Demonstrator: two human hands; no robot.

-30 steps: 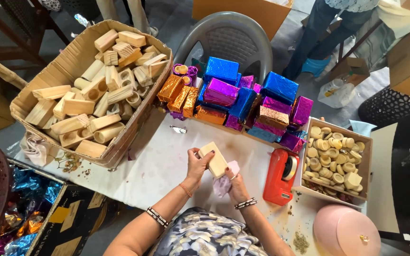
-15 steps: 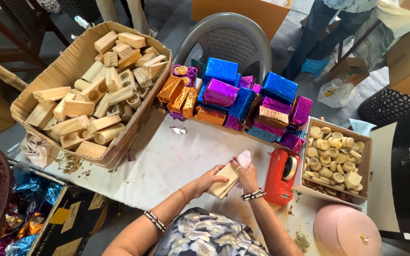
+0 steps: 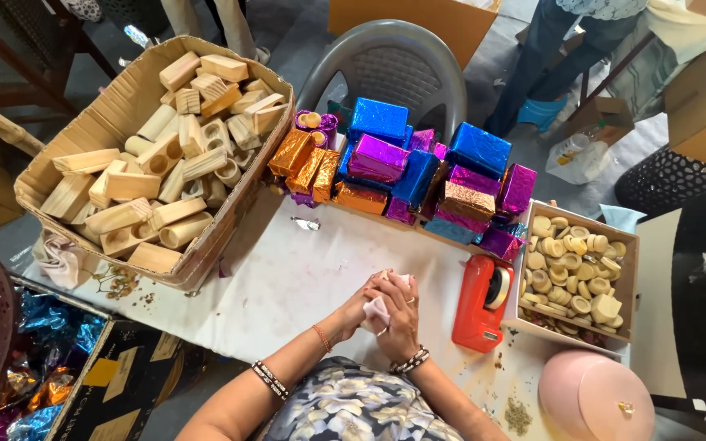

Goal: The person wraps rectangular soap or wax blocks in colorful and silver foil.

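Note:
Both my hands meet over the white table, just in front of me. My right hand lies on top and presses a pale pink cloth against a wooden block that my left hand grips from below. The block is almost wholly hidden by my fingers and the cloth. A red tape dispenser stands just right of my hands.
A cardboard box of plain wooden blocks sits at the left. Foil-wrapped blocks in blue, purple and orange are stacked at the table's far edge before a grey plastic chair. A box of wooden discs and a pink round lid lie right. A person stands beyond.
The block was held up in plain sight with the cloth beside it; now my hands have closed together over it, nearer my body, with the cloth pressed on it.

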